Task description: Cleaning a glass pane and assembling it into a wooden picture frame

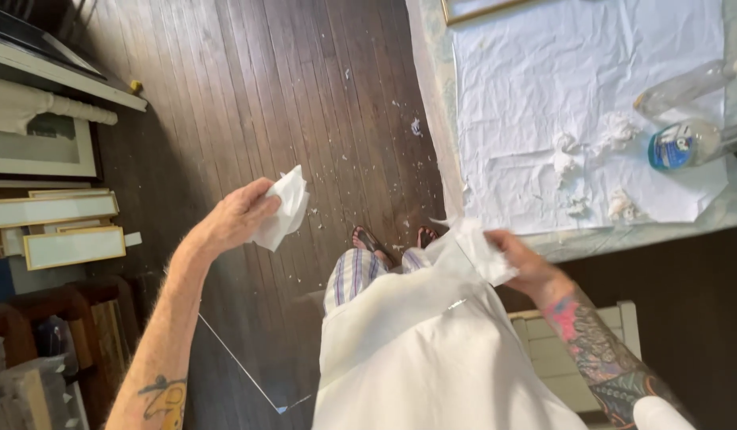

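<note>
So the thing being handled is a clear glass pane (293,350). It's hard to spot: you mostly catch its thin bright edge running down to a corner low in the shot, with the person's white apron and striped shorts showing through it. It's held out in front of the body, over the floor, just off the near edge of the table (591,240), tilted rather than flat.

The right hand (529,269) is pinched shut on the pane's upper corner through a scrap of white paper (480,251), so there's no bare skin on the glass. The left hand (232,219) is closed around a folded white paper towel (282,209), lifted clear of the pane and not touching it.

My read is that this is mid-wipe, with the towel hand off the glass between passes. Whatever comes next needs that one-corner grip to stay firm, since only the right hand is carrying the sheet, and the towel should come down flat rather than poke at an edge.

On the table there's a big crinkled white sheet (543,80), a clear spray bottle with a blue label (688,143) lying on its side, and a few used paper wads (615,127). White crumbs are scattered over the dark wood floor (305,95), and some picture frames (66,247) are stacked off to the left.
</note>
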